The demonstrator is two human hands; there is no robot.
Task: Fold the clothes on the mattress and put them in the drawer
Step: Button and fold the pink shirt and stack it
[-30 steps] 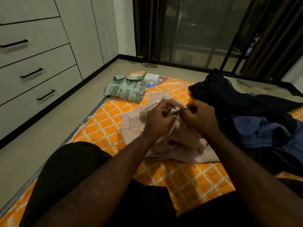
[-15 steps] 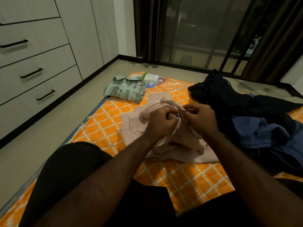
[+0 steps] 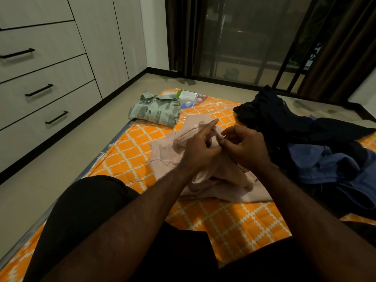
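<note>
There were three drawer handles (image 3: 38, 90) at left, one mattress (image 3: 223, 220), one folded camouflage shirt (image 3: 154, 111), one pink shirt (image 3: 164, 153) and one blue shirt (image 3: 325, 165).

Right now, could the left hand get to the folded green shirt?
Probably yes: the left hand is pinching the pink shirt, but only that cloth and bare mattress lie between it and the green shirt.

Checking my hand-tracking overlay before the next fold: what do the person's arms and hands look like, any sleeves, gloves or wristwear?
The left forearm and right forearm are bare to the frame edge; no sleeves show. The left hand and right hand are ungloved, with no watch or band at either wrist. The legs are covered by black clothing.
</note>
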